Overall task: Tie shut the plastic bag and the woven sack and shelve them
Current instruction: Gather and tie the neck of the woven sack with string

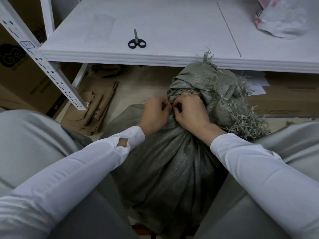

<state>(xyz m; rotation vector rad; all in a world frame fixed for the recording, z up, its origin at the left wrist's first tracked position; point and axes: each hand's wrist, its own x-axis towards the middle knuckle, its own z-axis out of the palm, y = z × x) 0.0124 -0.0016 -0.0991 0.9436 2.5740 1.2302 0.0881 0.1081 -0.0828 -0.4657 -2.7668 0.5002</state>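
Observation:
A full grey-green woven sack [169, 169] stands on the floor between my knees. Its mouth is gathered into a neck, and the frayed top [215, 87] flops away from me under the shelf edge. My left hand [155, 112] and my right hand [189, 111] meet at the neck, fingers curled, pinching something thin between them; the tie itself is too small to make out. A white plastic bag [281, 18] with red print lies on the white shelf [172, 56] at the far right.
Black-handled scissors [136, 42] lie on the shelf near its front edge. A perforated white upright [43, 66] slants at the left. Flattened brown paper bags [93, 111] lie on the floor at the left, and cardboard boxes [286, 100] sit under the shelf at the right.

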